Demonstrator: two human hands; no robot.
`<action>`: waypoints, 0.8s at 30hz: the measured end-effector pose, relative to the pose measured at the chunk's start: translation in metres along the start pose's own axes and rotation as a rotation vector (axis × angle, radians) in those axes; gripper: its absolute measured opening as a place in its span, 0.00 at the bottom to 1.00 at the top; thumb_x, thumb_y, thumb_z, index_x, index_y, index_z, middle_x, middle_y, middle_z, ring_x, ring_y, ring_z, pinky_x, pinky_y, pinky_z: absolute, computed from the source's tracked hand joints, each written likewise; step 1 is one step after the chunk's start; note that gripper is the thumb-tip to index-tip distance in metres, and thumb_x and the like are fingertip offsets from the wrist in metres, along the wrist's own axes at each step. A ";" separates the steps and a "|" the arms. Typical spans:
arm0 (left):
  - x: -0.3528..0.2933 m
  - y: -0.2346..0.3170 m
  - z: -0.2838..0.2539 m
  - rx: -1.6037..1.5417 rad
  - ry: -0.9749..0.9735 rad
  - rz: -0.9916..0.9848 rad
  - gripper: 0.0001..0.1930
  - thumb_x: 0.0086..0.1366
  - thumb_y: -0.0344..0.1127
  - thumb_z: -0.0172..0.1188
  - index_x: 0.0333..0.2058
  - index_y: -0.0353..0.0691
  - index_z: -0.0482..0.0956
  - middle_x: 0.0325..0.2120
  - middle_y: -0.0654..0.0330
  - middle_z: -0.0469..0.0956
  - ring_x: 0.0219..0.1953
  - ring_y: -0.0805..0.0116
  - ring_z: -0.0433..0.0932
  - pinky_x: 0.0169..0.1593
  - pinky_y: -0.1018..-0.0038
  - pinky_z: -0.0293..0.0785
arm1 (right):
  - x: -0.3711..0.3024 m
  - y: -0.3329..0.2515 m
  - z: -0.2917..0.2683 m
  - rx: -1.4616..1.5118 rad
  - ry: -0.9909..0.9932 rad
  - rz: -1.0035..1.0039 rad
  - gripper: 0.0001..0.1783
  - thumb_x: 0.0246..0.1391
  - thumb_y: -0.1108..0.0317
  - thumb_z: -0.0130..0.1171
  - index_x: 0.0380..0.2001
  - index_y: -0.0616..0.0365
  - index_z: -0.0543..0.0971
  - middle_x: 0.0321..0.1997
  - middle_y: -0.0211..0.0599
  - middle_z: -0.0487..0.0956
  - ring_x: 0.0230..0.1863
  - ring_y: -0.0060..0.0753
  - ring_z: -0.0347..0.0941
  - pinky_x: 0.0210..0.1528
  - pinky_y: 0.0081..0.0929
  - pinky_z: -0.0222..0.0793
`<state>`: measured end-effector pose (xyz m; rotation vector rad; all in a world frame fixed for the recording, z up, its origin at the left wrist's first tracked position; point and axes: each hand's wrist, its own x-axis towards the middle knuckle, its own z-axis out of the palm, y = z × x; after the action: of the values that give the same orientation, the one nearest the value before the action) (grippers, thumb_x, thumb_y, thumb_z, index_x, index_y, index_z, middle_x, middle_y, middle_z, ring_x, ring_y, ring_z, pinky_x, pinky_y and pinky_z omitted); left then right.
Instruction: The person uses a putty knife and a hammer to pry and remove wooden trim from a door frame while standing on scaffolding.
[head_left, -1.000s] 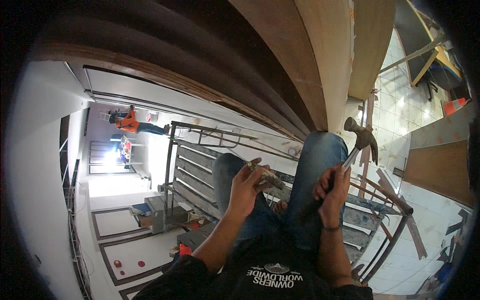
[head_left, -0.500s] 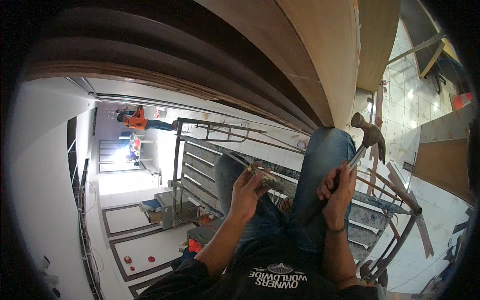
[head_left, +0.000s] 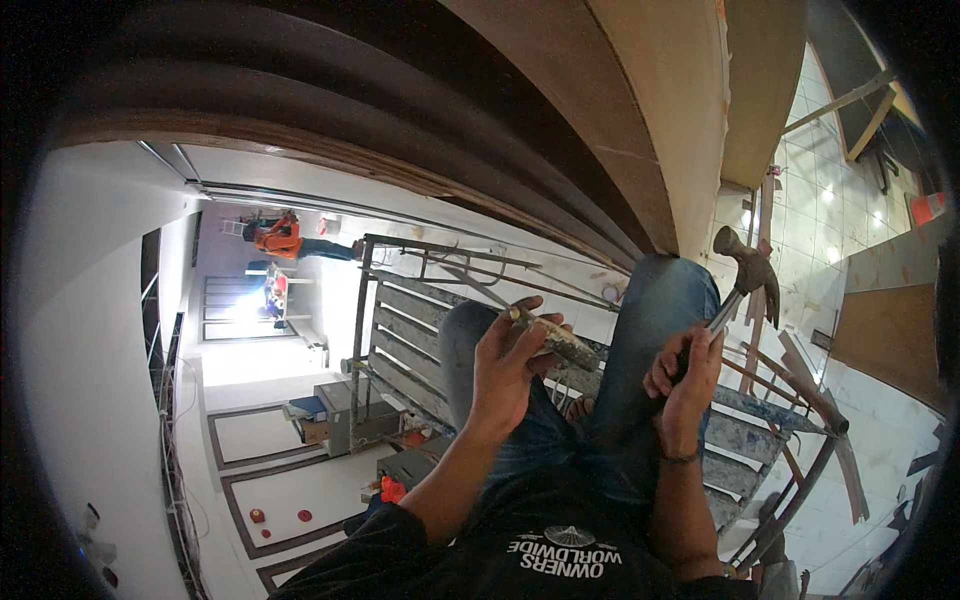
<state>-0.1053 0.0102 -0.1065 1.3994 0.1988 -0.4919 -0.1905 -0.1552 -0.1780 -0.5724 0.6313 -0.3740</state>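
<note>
My left hand (head_left: pixel 505 365) is closed round the worn, pale-stained handle of a chisel (head_left: pixel 566 346). The chisel's narrow metal blade points away up and to the left, over my knee. In my closed right hand (head_left: pixel 686 378) is a claw hammer (head_left: pixel 748 272), gripped by its dark handle. Its rusty head stands up beyond my fingers, with the claw toward the right. The two tools are apart. Both hands are over my jeans-clad legs, above a slatted scaffold platform (head_left: pixel 402 345).
Dark wooden panelling (head_left: pixel 400 110) runs close along the top. A metal scaffold rail (head_left: pixel 440 247) borders the platform. Lower down at right, loose strips (head_left: pixel 800 370) lie on the tiled floor (head_left: pixel 815 230). A person in orange (head_left: pixel 280 240) is far off at left, near a grey cabinet (head_left: pixel 352 412).
My left hand has turned and shifted slightly right, tilting the chisel so that more of its handle shows. The hammer stays in my right hand, a little further right in view.
</note>
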 end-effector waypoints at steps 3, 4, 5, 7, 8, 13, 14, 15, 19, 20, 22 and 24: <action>0.006 0.019 0.016 0.017 -0.080 0.113 0.18 0.64 0.35 0.58 0.50 0.37 0.69 0.41 0.53 0.77 0.45 0.61 0.78 0.42 0.71 0.80 | -0.002 0.001 -0.001 0.001 -0.009 -0.016 0.13 0.66 0.53 0.42 0.36 0.50 0.60 0.18 0.27 0.61 0.09 0.18 0.53 0.09 0.20 0.51; 0.009 0.025 0.023 0.030 -0.131 0.174 0.18 0.64 0.36 0.57 0.50 0.36 0.68 0.42 0.50 0.77 0.46 0.56 0.78 0.44 0.66 0.81 | -0.002 0.002 -0.002 0.003 -0.019 -0.040 0.13 0.66 0.53 0.42 0.36 0.50 0.61 0.18 0.26 0.61 0.09 0.18 0.53 0.09 0.20 0.52; 0.013 0.030 0.029 0.017 -0.137 0.208 0.18 0.64 0.37 0.58 0.48 0.36 0.69 0.41 0.50 0.77 0.45 0.57 0.78 0.43 0.66 0.82 | -0.001 0.002 -0.002 0.002 -0.028 -0.043 0.13 0.66 0.53 0.42 0.36 0.50 0.61 0.18 0.26 0.61 0.09 0.18 0.53 0.09 0.20 0.52; 0.021 0.044 0.043 0.006 -0.146 0.223 0.18 0.64 0.38 0.58 0.48 0.35 0.69 0.42 0.51 0.77 0.45 0.59 0.78 0.42 0.67 0.82 | -0.001 0.002 -0.001 -0.057 -0.006 -0.054 0.14 0.66 0.52 0.42 0.35 0.50 0.61 0.17 0.26 0.60 0.09 0.18 0.53 0.09 0.19 0.52; 0.025 0.049 0.048 -0.007 -0.155 0.233 0.18 0.64 0.39 0.58 0.48 0.35 0.69 0.42 0.51 0.77 0.45 0.60 0.79 0.42 0.67 0.83 | -0.002 0.001 -0.001 -0.059 -0.013 -0.059 0.14 0.66 0.52 0.42 0.35 0.50 0.61 0.17 0.26 0.60 0.09 0.18 0.53 0.09 0.19 0.52; 0.042 0.067 0.064 -0.088 -0.159 0.299 0.16 0.65 0.40 0.57 0.47 0.38 0.71 0.38 0.56 0.77 0.38 0.66 0.80 0.40 0.70 0.82 | -0.003 0.000 -0.001 -0.062 -0.032 -0.089 0.13 0.66 0.53 0.42 0.33 0.49 0.61 0.17 0.26 0.60 0.10 0.17 0.54 0.10 0.19 0.52; 0.044 0.071 0.064 -0.093 -0.159 0.307 0.16 0.65 0.40 0.57 0.47 0.38 0.71 0.38 0.56 0.77 0.38 0.66 0.80 0.40 0.70 0.82 | -0.002 -0.001 -0.001 -0.065 -0.040 -0.093 0.13 0.66 0.53 0.42 0.33 0.49 0.61 0.17 0.26 0.60 0.10 0.17 0.54 0.10 0.19 0.52; 0.047 0.074 0.063 -0.092 -0.187 0.324 0.16 0.65 0.40 0.57 0.46 0.38 0.71 0.38 0.57 0.77 0.38 0.67 0.80 0.40 0.71 0.82 | -0.002 -0.001 0.000 -0.058 -0.046 -0.092 0.13 0.66 0.53 0.42 0.33 0.49 0.61 0.18 0.26 0.60 0.11 0.17 0.55 0.10 0.19 0.52; 0.053 0.083 0.063 -0.143 -0.213 0.371 0.12 0.64 0.41 0.58 0.40 0.40 0.72 0.35 0.59 0.78 0.37 0.69 0.80 0.39 0.72 0.83 | 0.001 0.000 -0.003 -0.018 -0.091 -0.091 0.12 0.66 0.54 0.43 0.33 0.49 0.61 0.18 0.25 0.59 0.12 0.18 0.55 0.11 0.19 0.52; 0.052 0.084 0.064 -0.146 -0.214 0.381 0.12 0.64 0.41 0.58 0.40 0.40 0.72 0.35 0.59 0.78 0.37 0.69 0.80 0.39 0.72 0.83 | 0.000 -0.001 -0.002 -0.018 -0.101 -0.096 0.12 0.66 0.54 0.43 0.33 0.49 0.61 0.18 0.25 0.59 0.12 0.18 0.55 0.11 0.19 0.52; 0.049 0.084 0.066 -0.159 -0.172 0.358 0.10 0.63 0.40 0.59 0.34 0.43 0.71 0.32 0.61 0.77 0.35 0.71 0.80 0.37 0.73 0.83 | -0.004 -0.002 0.002 -0.053 -0.004 -0.074 0.15 0.66 0.52 0.42 0.31 0.49 0.62 0.18 0.23 0.59 0.12 0.14 0.51 0.12 0.17 0.51; 0.046 0.084 0.068 -0.167 -0.165 0.377 0.09 0.63 0.40 0.59 0.32 0.44 0.70 0.30 0.62 0.77 0.33 0.72 0.80 0.36 0.73 0.83 | -0.003 -0.001 0.001 -0.058 -0.018 -0.078 0.15 0.66 0.52 0.43 0.31 0.49 0.62 0.18 0.24 0.59 0.12 0.16 0.52 0.12 0.19 0.51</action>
<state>-0.0382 -0.0581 -0.0388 1.1910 -0.1539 -0.2675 -0.1930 -0.1543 -0.1753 -0.6563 0.6053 -0.4244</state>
